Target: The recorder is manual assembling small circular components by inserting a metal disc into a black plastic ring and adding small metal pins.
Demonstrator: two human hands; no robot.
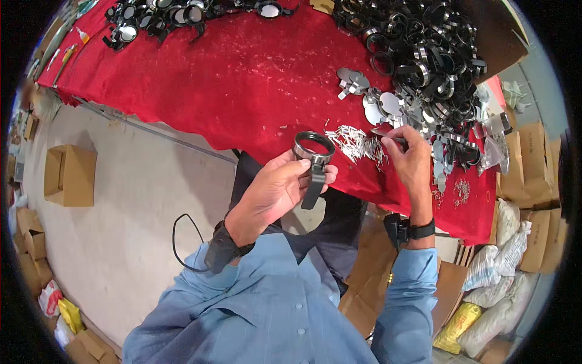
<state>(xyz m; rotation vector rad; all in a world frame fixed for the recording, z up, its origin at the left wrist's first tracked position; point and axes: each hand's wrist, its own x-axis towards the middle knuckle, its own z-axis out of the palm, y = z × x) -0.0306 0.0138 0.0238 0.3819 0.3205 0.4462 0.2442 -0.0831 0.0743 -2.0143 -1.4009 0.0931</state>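
My left hand (274, 189) is closed round a silver and black ring with a black handle (313, 148); its opening faces up and the handle points down past my fingers. To the right, just over the table, my right hand (409, 155) pinches a thin grey metal piece (382, 131), seen nearly edge-on, so its full shape does not show. Beside those fingers lies a pile of small white and silver pins (354, 144). Flat metal discs with tabs (390, 104) lie beyond my right hand, partly overlapping one another.
A large heap of black-handled rings (418, 48) fills the table's far right, against a cardboard box (503, 36). More ringed pieces with discs (194, 13) line the far edge of the red cloth (254, 79). Tiny metal parts (462, 192) lie near right. An open carton (70, 176) stands left.
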